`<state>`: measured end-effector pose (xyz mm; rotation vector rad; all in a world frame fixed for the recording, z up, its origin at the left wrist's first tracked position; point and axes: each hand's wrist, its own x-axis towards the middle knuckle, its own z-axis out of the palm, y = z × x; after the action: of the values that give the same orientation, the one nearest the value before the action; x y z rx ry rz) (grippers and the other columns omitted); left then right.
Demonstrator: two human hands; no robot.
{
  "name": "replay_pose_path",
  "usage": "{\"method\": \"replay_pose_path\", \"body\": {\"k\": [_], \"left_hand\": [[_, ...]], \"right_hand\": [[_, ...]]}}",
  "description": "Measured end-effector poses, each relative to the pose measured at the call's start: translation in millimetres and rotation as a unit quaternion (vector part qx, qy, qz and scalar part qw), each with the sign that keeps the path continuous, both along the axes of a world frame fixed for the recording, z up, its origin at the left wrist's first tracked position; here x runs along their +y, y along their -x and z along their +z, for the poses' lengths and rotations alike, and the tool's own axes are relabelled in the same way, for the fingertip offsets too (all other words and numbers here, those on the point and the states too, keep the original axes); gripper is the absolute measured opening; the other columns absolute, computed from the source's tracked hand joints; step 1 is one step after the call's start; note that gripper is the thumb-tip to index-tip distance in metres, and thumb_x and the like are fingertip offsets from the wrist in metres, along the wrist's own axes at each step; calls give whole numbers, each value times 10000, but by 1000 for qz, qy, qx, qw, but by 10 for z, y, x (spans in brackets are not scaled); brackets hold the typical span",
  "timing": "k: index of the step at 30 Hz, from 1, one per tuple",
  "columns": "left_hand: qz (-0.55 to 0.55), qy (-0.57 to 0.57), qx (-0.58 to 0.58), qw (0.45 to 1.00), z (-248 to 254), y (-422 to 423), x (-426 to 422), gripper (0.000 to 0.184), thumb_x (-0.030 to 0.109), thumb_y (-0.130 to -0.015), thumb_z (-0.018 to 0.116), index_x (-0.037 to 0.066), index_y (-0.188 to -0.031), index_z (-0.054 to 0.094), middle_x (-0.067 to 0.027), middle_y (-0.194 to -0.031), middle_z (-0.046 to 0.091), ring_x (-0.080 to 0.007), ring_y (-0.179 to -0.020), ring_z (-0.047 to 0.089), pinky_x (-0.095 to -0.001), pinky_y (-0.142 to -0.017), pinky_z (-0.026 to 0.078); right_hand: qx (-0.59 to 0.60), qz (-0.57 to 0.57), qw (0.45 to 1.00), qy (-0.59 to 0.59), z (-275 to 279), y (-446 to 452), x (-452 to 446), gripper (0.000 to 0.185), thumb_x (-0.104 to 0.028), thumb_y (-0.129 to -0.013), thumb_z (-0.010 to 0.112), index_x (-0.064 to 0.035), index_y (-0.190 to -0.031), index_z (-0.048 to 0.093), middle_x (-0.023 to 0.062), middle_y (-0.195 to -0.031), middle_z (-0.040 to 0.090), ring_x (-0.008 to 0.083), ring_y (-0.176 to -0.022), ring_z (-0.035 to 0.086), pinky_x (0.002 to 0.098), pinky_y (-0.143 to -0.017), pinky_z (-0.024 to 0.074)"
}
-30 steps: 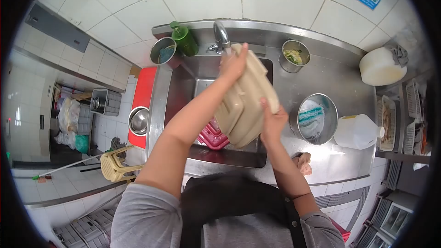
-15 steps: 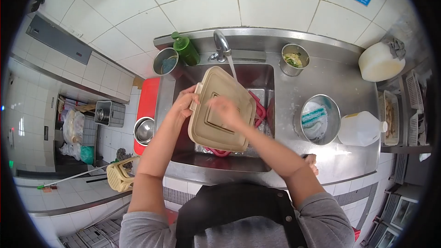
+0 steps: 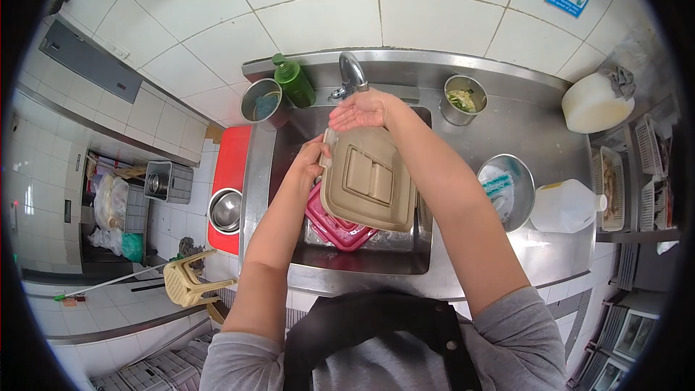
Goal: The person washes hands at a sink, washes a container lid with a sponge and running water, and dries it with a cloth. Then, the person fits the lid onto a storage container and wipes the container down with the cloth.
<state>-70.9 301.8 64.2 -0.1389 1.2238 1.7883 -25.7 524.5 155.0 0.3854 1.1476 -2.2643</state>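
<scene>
A beige plastic lid (image 3: pixel 351 201) extends rightward from the left hand (image 3: pixel 311 160) grasping it mid-frame, below the released right hand (image 3: pixel 363 111).

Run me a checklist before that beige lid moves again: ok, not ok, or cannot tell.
1. Left hand gripping the beige lid by its edge: ok.
2. Right hand also gripping it: not ok; fingers open, palm showing, below the faucet.
3. Sink free of other items beneath the lid: not ok; a pink plastic piece lies there.
4. Water running: cannot tell; no clear stream shows.
5. Lid's underside clean: cannot tell; hidden.
</scene>
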Motion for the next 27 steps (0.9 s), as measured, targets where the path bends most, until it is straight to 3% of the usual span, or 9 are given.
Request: {"method": "replay_pose_path", "body": {"k": [5, 7, 11, 14, 17, 21, 22, 25, 27], "left_hand": [[-61, 35, 14, 997, 191, -40, 206, 635, -155, -624, 492, -16, -1240, 558, -160, -1065, 624, -307, -889, 661, -436, -734, 586], [-62, 50, 20, 997, 158, -43, 271, 569, -144, -679, 515, -19, -1233, 560, -166, -1080, 625, -311, -910, 663, -447, -761, 586], [-74, 40, 15, 996, 41, 195, 480, 346, -41, -885, 514, -33, -1228, 556, -200, -1137, 622, -311, -949, 673, -461, -771, 592], [-61, 109, 82, 989, 219, 145, 701, 296, 52, -933, 543, -59, -1207, 547, -181, -1071, 652, -285, -864, 696, -437, -707, 606], [-97, 155, 108, 977, 271, 123, 881, 307, 100, -952, 536, -60, -1214, 547, -189, -1073, 650, -277, -858, 697, -425, -702, 607], [-121, 127, 96, 980, 357, 1, 1044, 334, 150, -965, 529, -35, -1242, 543, -197, -1101, 638, -288, -880, 688, -451, -706, 595], [-121, 174, 132, 968, 466, -79, 1084, 321, 189, -951, 547, 0, -1210, 561, -174, -1053, 653, -293, -860, 690, -445, -675, 592], [-155, 230, 186, 943, 480, -142, 1204, 368, 262, -944, 570, 36, -1233, 554, -162, -1038, 657, -305, -872, 680, -465, -659, 571], [-164, 257, 223, 926, 681, -279, 1351, 416, 284, -939, 585, 19, -1257, 547, -169, -1095, 643, -305, -909, 671, -482, -685, 558]], "right_hand": [[4, -106, 987, 117, -36, -123, 62, 427, -203, -1015, 427, 177, -1188, 514, 341, -1230, 552, 393, -1181, 561, 445, -1032, 469], [-19, 84, 996, 20, -26, -189, 71, 419, -201, -1017, 427, 178, -1159, 536, 337, -1208, 568, 392, -1150, 582, 449, -1029, 470], [8, 165, 986, 2, 92, -280, 102, 417, -190, -1021, 410, 188, -1125, 552, 336, -1195, 577, 398, -1122, 597, 453, -1021, 474], [27, -145, 988, 49, 139, -294, 155, 402, -151, -1019, 384, 194, -1213, 456, 339, -1201, 556, 412, -1094, 604, 435, -1031, 488], [62, -209, 962, 163, 247, -366, 207, 403, -182, -1011, 434, 193, -1146, 497, 322, -1133, 595, 404, -1081, 612, 458, -981, 510], [73, -115, 989, 50, 323, -694, 199, 383, -177, -1020, 420, 173, -1134, 525, 295, -1125, 611, 367, -1067, 628, 438, -982, 514], [83, -37, 996, 7, 270, -863, 196, 333, -181, -987, 491, 97, -1130, 605, 219, -1132, 652, 297, -1062, 651, 402, -953, 514], [70, 109, 991, -42, 42, -1221, 103, 301, -211, -965, 544, 26, -1119, 649, 157, -1125, 673, 266, -1051, 656, 354, -894, 501], [68, 48, 994, -77, -57, -1504, 14, 312, -233, -958, 560, -1, -1149, 642, 138, -1142, 670, 249, -1064, 645, 343, -894, 481]]}}
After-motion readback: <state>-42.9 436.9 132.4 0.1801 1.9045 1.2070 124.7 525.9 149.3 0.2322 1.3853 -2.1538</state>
